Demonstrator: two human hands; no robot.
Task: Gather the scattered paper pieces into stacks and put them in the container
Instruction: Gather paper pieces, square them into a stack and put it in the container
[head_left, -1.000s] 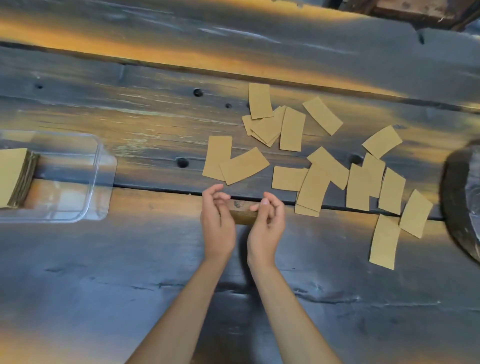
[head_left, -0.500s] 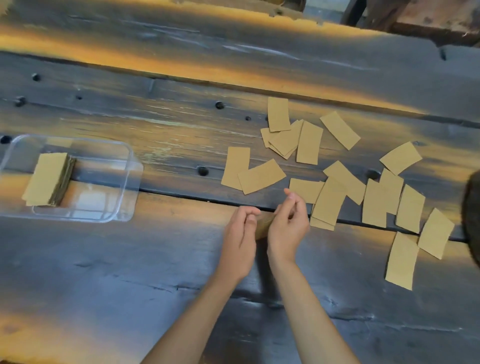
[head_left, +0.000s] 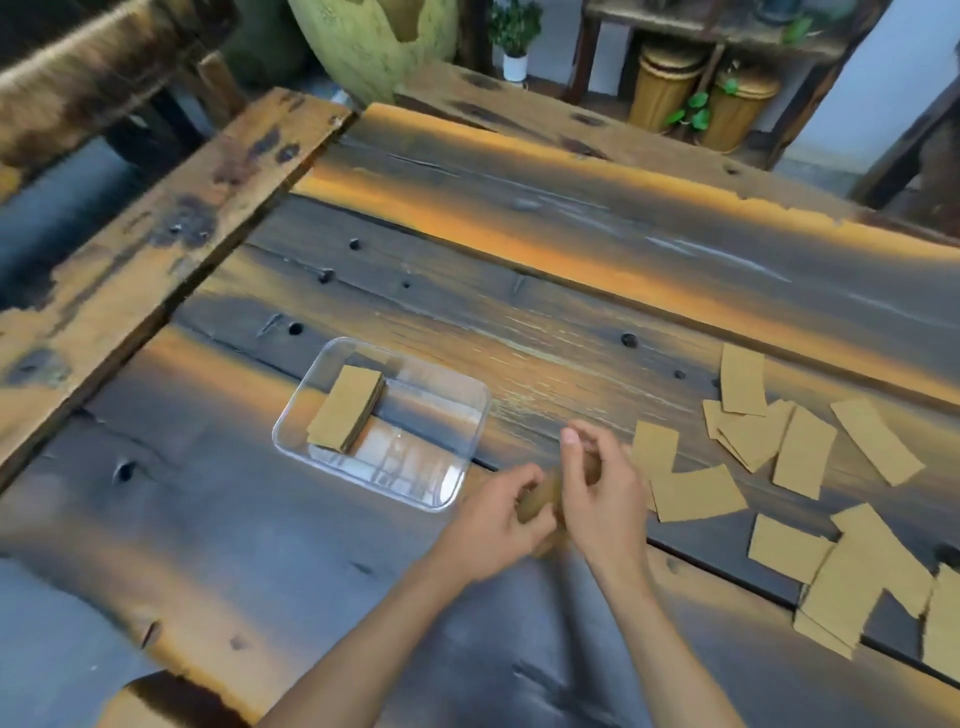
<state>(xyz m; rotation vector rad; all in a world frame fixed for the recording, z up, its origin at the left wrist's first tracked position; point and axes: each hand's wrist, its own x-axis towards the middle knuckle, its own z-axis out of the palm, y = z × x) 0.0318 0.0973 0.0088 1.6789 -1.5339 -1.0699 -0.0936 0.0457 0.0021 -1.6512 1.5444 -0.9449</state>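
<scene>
A small stack of tan paper pieces (head_left: 543, 498) is held between my left hand (head_left: 493, 525) and my right hand (head_left: 602, 488), just right of the clear plastic container (head_left: 470, 452). Both hands close around the stack, which they mostly hide. Inside the container lies a neat stack of paper pieces (head_left: 348, 408) against its left side. Several loose tan paper pieces (head_left: 696, 491) are scattered over the table to the right of my hands.
The dark wooden plank table (head_left: 260, 545) has gaps and knot holes. A rough wooden beam (head_left: 156, 234) runs along its left edge. Beyond the far edge stand a large green pot (head_left: 374, 41) and woven baskets (head_left: 670, 83).
The view has swung left and up, so the container now sits near the centre. My hands have carried the small stack leftward, close to the container's right corner.
</scene>
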